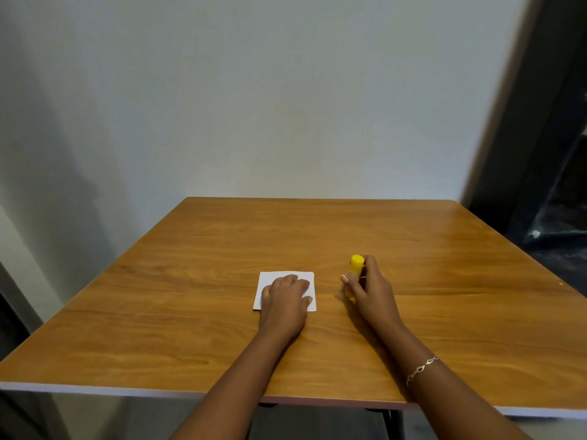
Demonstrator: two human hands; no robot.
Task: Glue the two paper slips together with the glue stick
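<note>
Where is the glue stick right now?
In the head view, the glue stick is held upright in the right hand, right of centre on the table, just right of the white paper under the left hand.

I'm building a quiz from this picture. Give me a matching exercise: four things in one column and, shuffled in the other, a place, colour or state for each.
1. left hand
2. right hand
3. glue stick
4. bracelet

A. yellow, held upright
B. on the right wrist
C. rests on the white paper
D. grips the glue stick

Pairs: 1-C, 2-D, 3-A, 4-B
</note>
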